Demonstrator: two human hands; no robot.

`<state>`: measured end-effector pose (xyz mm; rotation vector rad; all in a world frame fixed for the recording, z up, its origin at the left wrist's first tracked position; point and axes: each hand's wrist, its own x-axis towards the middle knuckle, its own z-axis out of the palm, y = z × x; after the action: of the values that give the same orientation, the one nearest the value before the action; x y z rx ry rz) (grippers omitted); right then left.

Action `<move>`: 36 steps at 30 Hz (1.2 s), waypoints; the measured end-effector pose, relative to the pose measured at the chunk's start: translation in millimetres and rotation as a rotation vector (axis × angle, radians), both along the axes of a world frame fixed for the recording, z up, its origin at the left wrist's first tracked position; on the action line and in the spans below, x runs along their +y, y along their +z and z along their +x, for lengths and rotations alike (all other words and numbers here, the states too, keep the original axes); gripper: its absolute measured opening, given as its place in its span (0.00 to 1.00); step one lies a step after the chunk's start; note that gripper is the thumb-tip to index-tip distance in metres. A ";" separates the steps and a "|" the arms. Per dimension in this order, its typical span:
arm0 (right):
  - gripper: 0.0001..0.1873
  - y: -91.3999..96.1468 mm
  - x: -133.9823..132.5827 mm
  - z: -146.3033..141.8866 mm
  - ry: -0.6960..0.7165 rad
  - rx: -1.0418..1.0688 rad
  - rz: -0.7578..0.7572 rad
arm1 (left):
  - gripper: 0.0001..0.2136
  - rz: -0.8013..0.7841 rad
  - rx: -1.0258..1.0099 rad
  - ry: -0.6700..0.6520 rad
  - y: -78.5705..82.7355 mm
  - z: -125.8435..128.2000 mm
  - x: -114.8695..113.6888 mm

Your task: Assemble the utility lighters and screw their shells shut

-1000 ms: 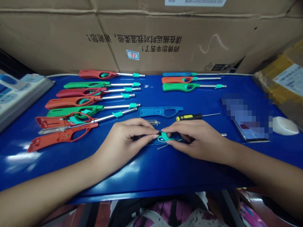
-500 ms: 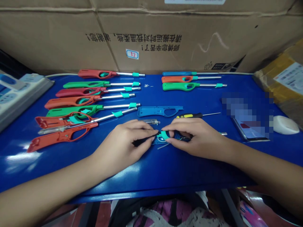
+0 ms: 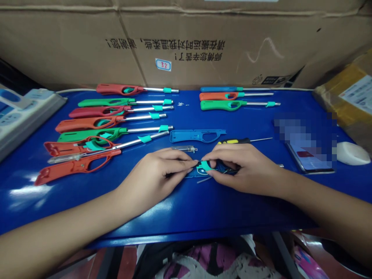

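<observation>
My left hand [image 3: 158, 172] and my right hand [image 3: 242, 166] meet at the middle of the blue table [image 3: 186, 209], both pinched on an opened blue lighter half [image 3: 216, 169]. The fingertips of my right hand press a small teal trigger piece [image 3: 205, 166] into it. The other blue shell half [image 3: 197, 135] lies just behind, with a small metal part [image 3: 184, 148] beside it. A yellow and black screwdriver [image 3: 232, 141] lies behind my right hand.
Several red and green long-nosed lighters [image 3: 95, 124] lie in rows at the left, three more [image 3: 232, 100] at the back right. An opened red shell [image 3: 72, 164] lies front left. A phone [image 3: 308, 155], a white mouse [image 3: 351, 153], a power strip [image 3: 26, 112] and cardboard boxes [image 3: 186, 38] surround.
Both hands stay on the blue lighter half. They have shifted slightly to the right with small finger movements on the teal piece.
</observation>
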<state>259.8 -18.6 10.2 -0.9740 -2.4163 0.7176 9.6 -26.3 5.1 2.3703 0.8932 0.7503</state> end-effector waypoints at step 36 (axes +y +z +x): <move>0.05 7.0 1.3 4.5 0.028 -0.047 0.036 | 0.04 -0.017 -0.041 0.124 -4.6 3.6 -1.5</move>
<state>264.3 -17.3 17.1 -0.9548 -2.4789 0.6657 13.2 -27.7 0.5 2.2931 1.0320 0.8334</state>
